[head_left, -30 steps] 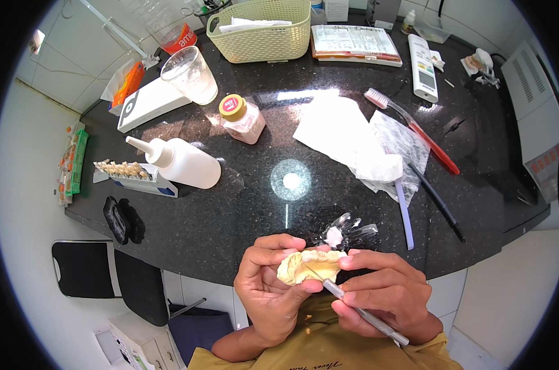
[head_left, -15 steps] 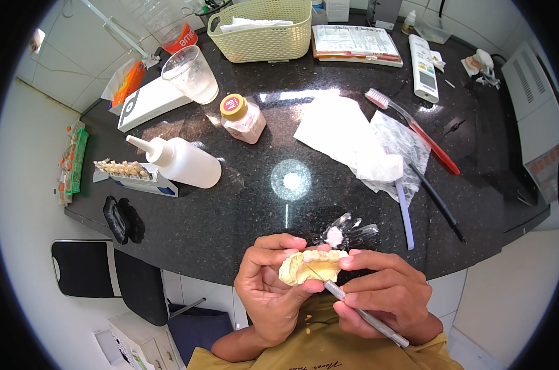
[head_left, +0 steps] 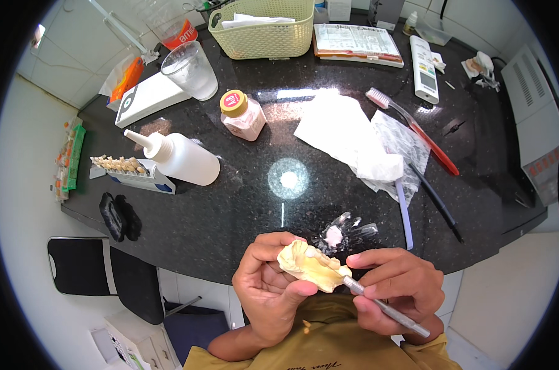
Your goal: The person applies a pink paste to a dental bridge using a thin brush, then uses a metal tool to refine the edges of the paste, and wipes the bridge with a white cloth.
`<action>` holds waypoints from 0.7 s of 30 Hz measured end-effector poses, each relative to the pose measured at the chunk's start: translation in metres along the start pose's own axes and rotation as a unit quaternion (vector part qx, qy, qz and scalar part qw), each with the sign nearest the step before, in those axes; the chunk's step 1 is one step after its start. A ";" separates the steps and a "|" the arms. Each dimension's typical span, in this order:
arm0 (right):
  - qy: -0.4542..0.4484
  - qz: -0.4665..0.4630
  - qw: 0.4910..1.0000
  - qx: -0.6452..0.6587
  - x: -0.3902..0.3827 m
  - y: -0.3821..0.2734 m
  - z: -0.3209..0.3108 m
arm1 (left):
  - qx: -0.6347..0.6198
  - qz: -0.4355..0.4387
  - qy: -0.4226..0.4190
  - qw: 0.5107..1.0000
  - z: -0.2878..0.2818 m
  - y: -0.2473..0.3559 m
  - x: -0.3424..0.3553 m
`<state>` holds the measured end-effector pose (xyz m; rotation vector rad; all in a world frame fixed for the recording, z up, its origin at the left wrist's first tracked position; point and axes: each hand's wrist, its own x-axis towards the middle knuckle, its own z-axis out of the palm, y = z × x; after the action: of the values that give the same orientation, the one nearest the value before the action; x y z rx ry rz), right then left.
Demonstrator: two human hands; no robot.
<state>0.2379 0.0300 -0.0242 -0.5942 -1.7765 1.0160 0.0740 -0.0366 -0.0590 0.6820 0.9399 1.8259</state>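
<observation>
Above my lap, at the near edge of the counter, my left hand (head_left: 267, 287) grips a yellowish plaster dental cast (head_left: 313, 266) between thumb and fingers. The cast is tilted, with a row of teeth along its far side. My right hand (head_left: 403, 287) pinches a silver metal hand tool (head_left: 387, 306) with a knurled handle. Its upper end meets the cast's right edge, and the working tip is hidden there. Just beyond the cast, a small mound of pinkish-white powder (head_left: 334, 235) lies on the dark counter among wet-looking smears.
White tissue (head_left: 335, 129), a red toothbrush (head_left: 424, 135), a lavender-handled tool (head_left: 405, 216) and a black pen-like tool (head_left: 437, 203) lie to the right. A squeeze bottle (head_left: 190, 161), a powder jar (head_left: 245, 120) and a glass (head_left: 193, 74) stand left. Farther back is a green basket (head_left: 264, 40).
The cast has turned and tilted in my left hand. My right hand has moved right with the metal tool, whose upper end now sits at the cast's right edge rather than its lower middle.
</observation>
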 end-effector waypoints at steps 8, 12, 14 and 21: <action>-0.019 -0.006 1.000 -0.016 0.007 0.000 -0.001 | 0.000 -0.002 -0.008 1.000 0.001 0.001 0.000; -0.028 0.015 0.999 -0.030 0.007 -0.005 -0.003 | 0.000 0.005 -0.009 1.000 0.002 0.002 0.001; -0.033 0.011 0.999 -0.038 0.007 -0.004 -0.003 | 0.000 0.012 -0.012 1.000 0.002 0.000 0.001; -0.033 0.003 0.998 -0.050 0.008 -0.004 -0.002 | 0.002 0.023 -0.012 1.000 0.002 -0.001 0.001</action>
<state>0.2365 0.0345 -0.0169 -0.6355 -1.8935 0.9656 0.0758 -0.0350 -0.0586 0.7313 0.9186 1.8518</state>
